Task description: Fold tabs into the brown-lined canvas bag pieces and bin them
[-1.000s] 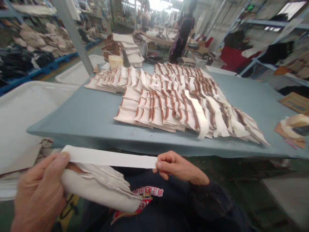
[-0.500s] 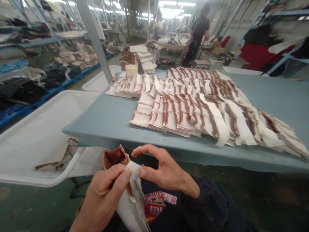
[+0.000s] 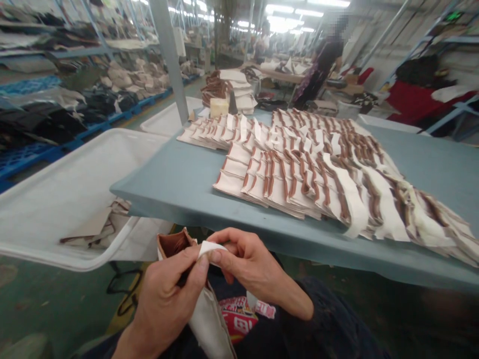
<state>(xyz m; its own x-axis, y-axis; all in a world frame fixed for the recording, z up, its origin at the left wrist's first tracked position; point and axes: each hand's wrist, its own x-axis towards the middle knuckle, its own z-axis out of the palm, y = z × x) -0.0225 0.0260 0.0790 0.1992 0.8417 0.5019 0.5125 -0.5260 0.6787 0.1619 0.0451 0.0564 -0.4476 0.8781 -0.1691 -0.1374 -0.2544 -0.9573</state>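
Observation:
A cream fabric pouch (image 3: 211, 319) with a brown lining hangs in front of my lap, its open mouth turned up. My left hand (image 3: 162, 291) is closed on the pouch near its top edge, thumb and forefinger pinching there. Between both hands a small white strip (image 3: 210, 246) stands folded up from that edge. The thumb and fingers of my right hand (image 3: 252, 264) are pinched on the strip's other end. Whether the strip is attached to the pouch, I cannot tell, since my fingers cover the join.
A blue-green table (image 3: 168, 189) lies ahead, bearing rows of similar cream pieces (image 3: 235, 174) with brown edges and white strips. At my left, a white bin (image 3: 45, 214) holds a few pieces. A metal post (image 3: 170, 65) rises behind the table. Farther back stands a person (image 3: 322, 65).
My right fingers have closed from a spread position onto the white strip, which is now folded over more. The view has turned a little left.

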